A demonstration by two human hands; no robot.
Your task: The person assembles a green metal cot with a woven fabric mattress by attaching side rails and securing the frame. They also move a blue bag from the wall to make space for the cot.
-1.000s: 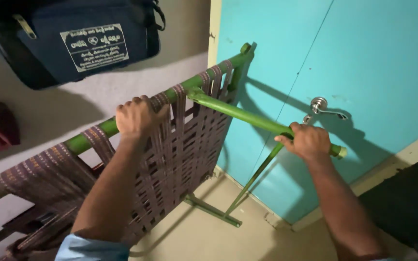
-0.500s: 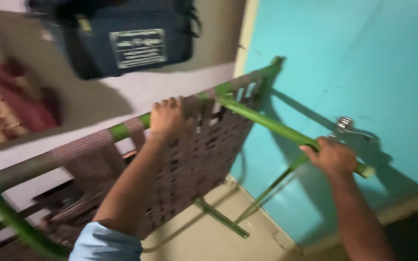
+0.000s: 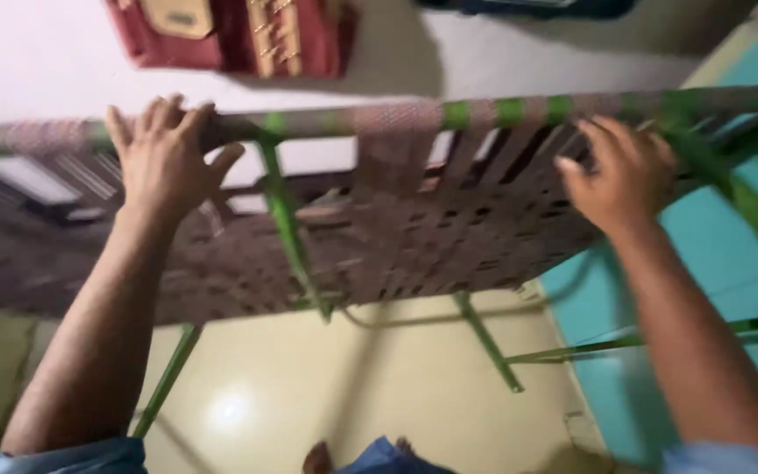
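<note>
A white wall fills the top of the frame, with a red bag [image 3: 239, 31] hanging at upper left, a turquoise door [image 3: 747, 263] at right and a glossy cream floor [image 3: 379, 386] below. Across the middle runs a folding cot [image 3: 414, 237] with a green tube frame and brown woven straps, tipped up on edge near the wall. The left hand [image 3: 164, 158], at upper left, has its fingers spread and hooked over the top rail. The right hand [image 3: 620, 171], at upper right, curls loosely on the webbing just under that rail. The step in hand looks like carrying or turning the cot; any further move would call for a firm, even grip on both sides.
</note>
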